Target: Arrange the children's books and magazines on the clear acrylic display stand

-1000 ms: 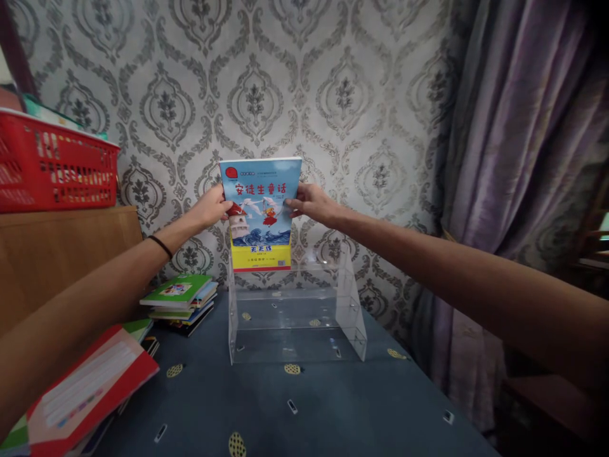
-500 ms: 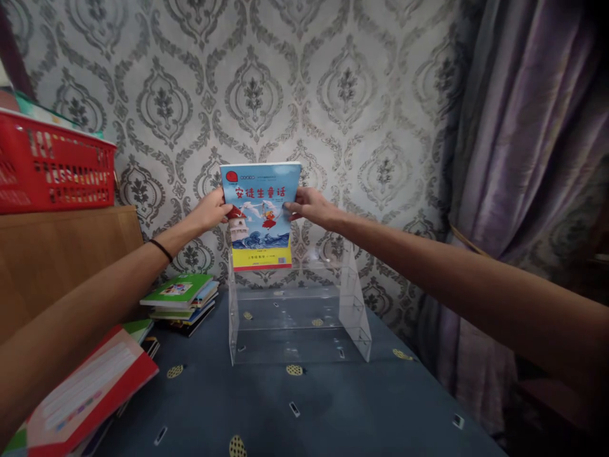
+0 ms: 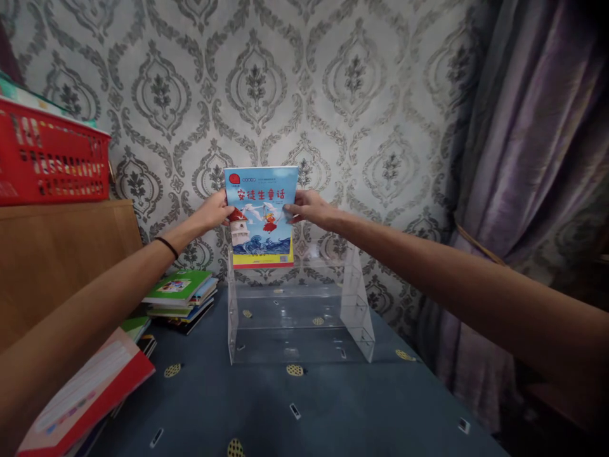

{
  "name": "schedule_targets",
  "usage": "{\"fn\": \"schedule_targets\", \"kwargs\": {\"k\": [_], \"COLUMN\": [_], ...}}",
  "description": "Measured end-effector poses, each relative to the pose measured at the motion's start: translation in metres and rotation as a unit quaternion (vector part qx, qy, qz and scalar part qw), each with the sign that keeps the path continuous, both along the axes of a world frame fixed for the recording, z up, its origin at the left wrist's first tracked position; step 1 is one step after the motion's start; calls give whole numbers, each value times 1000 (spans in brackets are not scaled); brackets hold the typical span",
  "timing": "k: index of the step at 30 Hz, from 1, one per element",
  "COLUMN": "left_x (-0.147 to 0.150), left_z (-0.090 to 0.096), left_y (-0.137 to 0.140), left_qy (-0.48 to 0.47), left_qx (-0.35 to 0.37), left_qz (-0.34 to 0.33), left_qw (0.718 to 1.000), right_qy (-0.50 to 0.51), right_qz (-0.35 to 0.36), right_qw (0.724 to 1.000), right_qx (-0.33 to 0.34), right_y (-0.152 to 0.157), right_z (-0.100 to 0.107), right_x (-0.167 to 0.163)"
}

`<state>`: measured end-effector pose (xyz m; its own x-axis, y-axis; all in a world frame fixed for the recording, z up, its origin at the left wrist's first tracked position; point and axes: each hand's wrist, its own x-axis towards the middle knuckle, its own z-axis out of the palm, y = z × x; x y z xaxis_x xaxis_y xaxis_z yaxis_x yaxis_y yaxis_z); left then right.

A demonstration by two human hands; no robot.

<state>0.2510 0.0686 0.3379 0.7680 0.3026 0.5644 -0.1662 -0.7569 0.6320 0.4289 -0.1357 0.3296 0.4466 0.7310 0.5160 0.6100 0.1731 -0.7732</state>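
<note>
A blue storybook [image 3: 261,219] with red Chinese lettering is upright between my hands, above the left part of a clear acrylic tiered rack [image 3: 356,311]. My left hand [image 3: 215,208] grips the book's left edge, thumb on the cover. On its right edge my right hand [image 3: 309,209] is closed in the same way. Directly behind the blue cover is a yellow book [image 3: 250,259] with a red bottom strip, most of it hidden. It appears to stand at the rack's top tier; whether the blue book touches the rack I cannot tell. The lower tiers hold no books.
Left of the rack lies a stack of books [image 3: 178,289] with a green one on top. Nearer, a red-edged book [image 3: 128,387] tops another pile. A red basket [image 3: 57,155] sits on a wooden cabinet [image 3: 71,254]. Patterned wall is behind, a purple curtain [image 3: 495,190] at right.
The blue storybook has come down slightly, so less of the yellow book shows beneath it. Both hands keep their hold. The camera view has shifted a little.
</note>
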Motion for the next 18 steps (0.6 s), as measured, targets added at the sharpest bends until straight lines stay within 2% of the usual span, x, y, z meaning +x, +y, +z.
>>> {"fn": "schedule_targets", "kwargs": {"k": [7, 12, 18], "left_x": [12, 19, 32], "left_z": [-6, -10, -12], "left_y": [5, 9, 20], "left_qy": [22, 28, 40], "left_qx": [-7, -6, -27], "left_qz": [9, 22, 31], "left_qw": [1000, 999, 998], "right_qy": [41, 48, 45], "right_qz": [-25, -59, -64], "right_qw": [999, 997, 996], "right_qx": [-22, -21, -48], "right_y": [12, 21, 30], "right_z": [-6, -12, -13], "right_x": [7, 12, 24]}}
